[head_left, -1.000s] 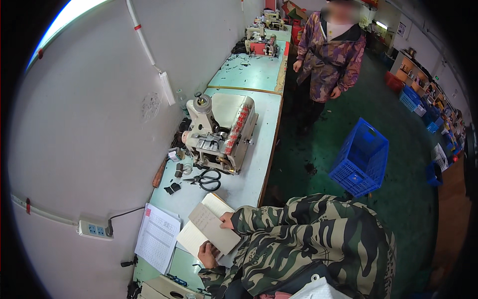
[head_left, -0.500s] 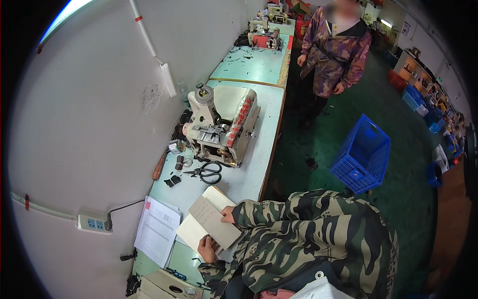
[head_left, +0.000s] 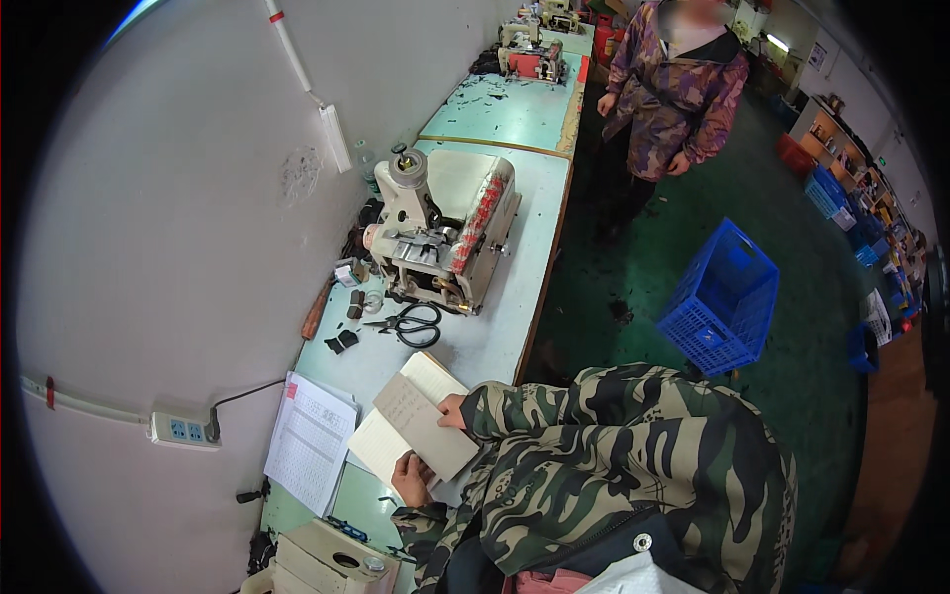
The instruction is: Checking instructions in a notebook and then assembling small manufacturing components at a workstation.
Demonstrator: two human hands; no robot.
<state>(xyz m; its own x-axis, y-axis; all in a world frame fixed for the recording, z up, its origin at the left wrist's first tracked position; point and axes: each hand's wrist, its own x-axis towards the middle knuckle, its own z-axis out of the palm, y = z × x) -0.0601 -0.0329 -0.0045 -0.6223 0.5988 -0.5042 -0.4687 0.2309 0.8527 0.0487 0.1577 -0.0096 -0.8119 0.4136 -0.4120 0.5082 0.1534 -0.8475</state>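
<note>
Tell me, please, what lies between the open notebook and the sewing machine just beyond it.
A pair of black-handled scissors lies between the notebook and the sewing machine, in the head view.

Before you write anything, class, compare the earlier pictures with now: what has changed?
Only the view has visibly shifted: the sewing machine, scissors and blue crate appear higher in the picture. Nothing was taken hold of or let go. The left hand and right hand stay on the open notebook.
</note>
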